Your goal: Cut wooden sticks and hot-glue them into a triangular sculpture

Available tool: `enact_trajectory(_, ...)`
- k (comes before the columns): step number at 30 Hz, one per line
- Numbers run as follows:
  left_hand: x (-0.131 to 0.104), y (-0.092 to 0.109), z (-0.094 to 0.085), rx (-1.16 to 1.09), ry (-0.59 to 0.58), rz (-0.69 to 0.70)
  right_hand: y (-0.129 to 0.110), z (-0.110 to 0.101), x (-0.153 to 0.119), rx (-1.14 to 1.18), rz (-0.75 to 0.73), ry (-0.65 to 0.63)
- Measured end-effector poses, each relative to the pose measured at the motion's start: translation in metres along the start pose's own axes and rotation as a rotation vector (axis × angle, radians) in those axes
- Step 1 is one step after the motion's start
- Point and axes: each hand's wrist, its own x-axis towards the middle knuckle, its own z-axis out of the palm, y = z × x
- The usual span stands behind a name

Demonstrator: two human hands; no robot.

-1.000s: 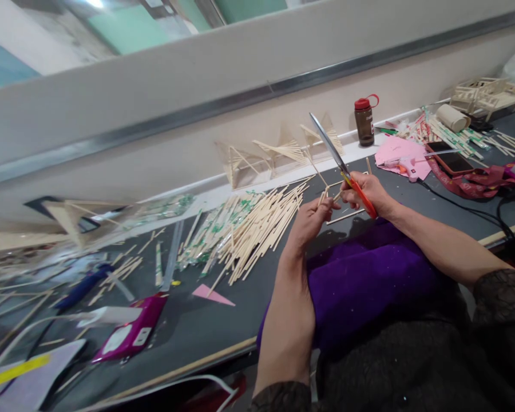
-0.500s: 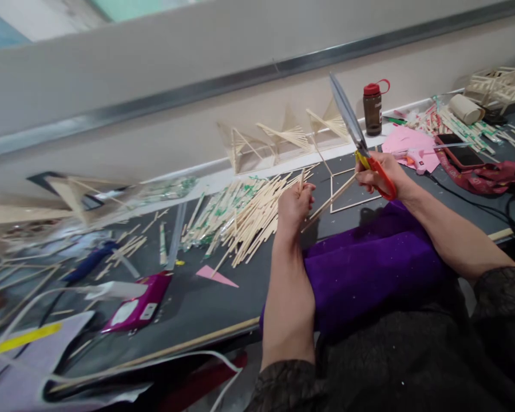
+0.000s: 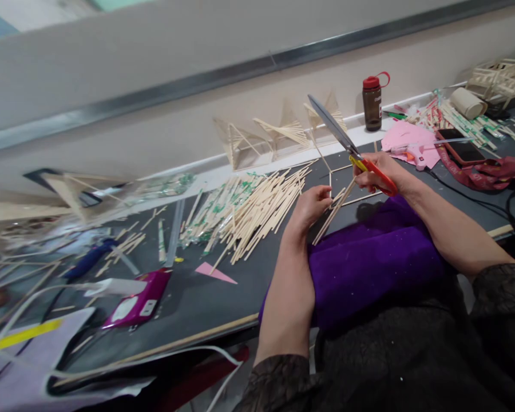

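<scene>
Holding scissors [image 3: 381, 179] by the handles in the right grip [image 3: 385, 163], with thin wooden sticks [image 3: 335, 213] slanting below it towards the purple cloth [image 3: 369, 269]. Drawn narrow at the left grip [image 3: 309, 207], just beside the sticks; impossible to tell whether holding one. Judged light, stiff and easily snapped; best pinched near mid-length, away from the blades. Likely heavier in the scissors; best steadied by the handles.

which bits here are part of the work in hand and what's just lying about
Work in hand:
- scissors and thin sticks, in the right hand
- stick frame
- probably the loose stick pile

Apparently just lying about:
- red-lidded bottle
- phone
- pink paper triangle
</scene>
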Motion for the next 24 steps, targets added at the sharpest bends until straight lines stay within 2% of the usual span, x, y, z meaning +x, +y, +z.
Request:
enact_trajectory(3,-0.007,0.017,-0.006,-0.008,0.094,0.078,-0.001,0.003,0.000,0.025,0.010,0.026)
enact_trajectory(7,-0.025,0.046,-0.010,-0.279,0.048,0.206,0.001,0.008,0.001,0.043,-0.046,0.067)
enact_trajectory(11,-0.035,0.065,-0.011,-0.305,0.114,0.249,0.004,0.012,0.003,0.071,-0.114,0.127)
enact_trajectory(15,-0.033,0.069,-0.011,-0.246,0.172,0.288,0.005,0.017,0.002,0.051,-0.185,0.130)
enact_trajectory(20,-0.032,0.062,-0.009,-0.355,0.075,0.185,0.007,0.022,-0.002,-0.087,-0.243,0.127)
enact_trajectory(24,-0.033,0.057,-0.011,-0.308,0.036,0.152,0.011,0.023,0.000,-0.253,-0.301,0.150)
